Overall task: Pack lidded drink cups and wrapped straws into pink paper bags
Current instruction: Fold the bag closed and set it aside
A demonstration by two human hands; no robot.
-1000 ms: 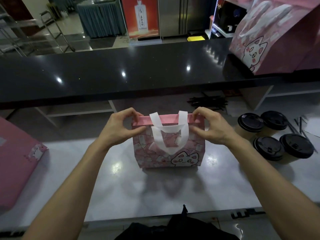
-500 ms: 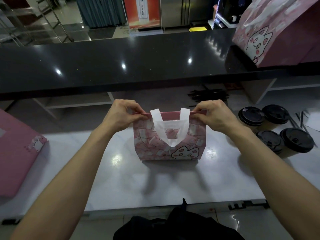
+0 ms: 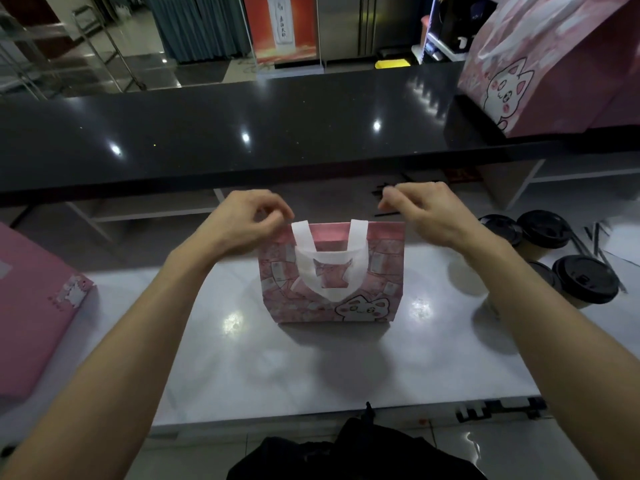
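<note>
Hands, left [image 3: 247, 220] and right [image 3: 424, 211], pinch upright pink bag's [image 3: 332, 292] top corners; contents hidden.

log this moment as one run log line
stage: opening bag | left hand: at rim of pink bag | right hand: above rim | lidded cups: unpacked, right of bag

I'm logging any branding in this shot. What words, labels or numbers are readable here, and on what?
Nothing can be read for sure.
Red poster: dark vertical characters on a white panel, too blurred.
Pink bag: cat drawing only.
Cup lids: embossed marks too small.
</note>
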